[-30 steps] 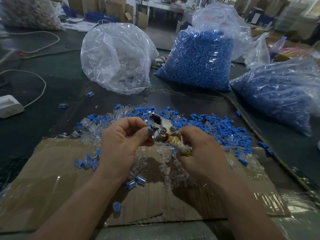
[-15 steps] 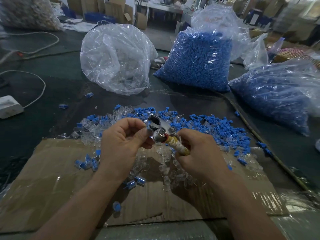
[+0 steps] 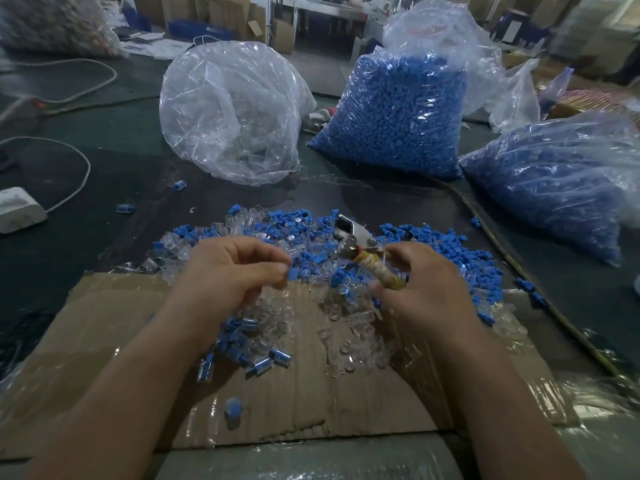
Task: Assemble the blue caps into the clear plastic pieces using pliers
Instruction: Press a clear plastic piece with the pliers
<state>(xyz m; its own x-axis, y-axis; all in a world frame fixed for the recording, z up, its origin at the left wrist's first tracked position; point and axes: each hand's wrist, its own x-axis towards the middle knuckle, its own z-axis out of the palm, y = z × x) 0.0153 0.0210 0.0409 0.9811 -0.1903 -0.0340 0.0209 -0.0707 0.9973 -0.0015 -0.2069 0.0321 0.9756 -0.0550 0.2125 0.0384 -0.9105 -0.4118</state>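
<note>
Head view, one moment.

- Left hand (image 3: pixel 239 268): raised over the pile, fingers curled, thumb and forefinger tips pressed together. A small blue cap (image 3: pixel 294 273) sits at those tips, apparently pinched. Cannot tell whether a clear part is fitted on it.
- Right hand (image 3: pixel 427 287): fingers wrapped around the taped, yellowish handle of the pliers (image 3: pixel 375 270). The metal head points up and away from the person, towards the left. Jaw opening is not readable from this angle.
- Hands are apart; the left one does not touch the tool.
- Loose blue caps (image 3: pixel 433 237) are mixed with clear plastic pieces (image 3: pixel 349 336) in a heap. It spreads from the dark surface (image 3: pixel 114 174) onto the far edge of a flattened cardboard sheet (image 3: pixel 104 341).
- Below the left wrist, on the cardboard, lies a small cluster of clear pieces with blue inside (image 3: pixel 258 363). One single blue piece (image 3: pixel 232 407) lies nearer the person.
- Two stray pieces lie on the surface, far left of the heap.
- Behind the heap stand a clear bag (image 3: pixel 232 112) of transparent parts, a full bag of blue caps (image 3: pixel 398 109), and to the right a second blue-filled bag (image 3: pixel 561 181) lying on its side.
- Far left: a white power block (image 3: pixel 17 209) with its cable looping away.
</note>
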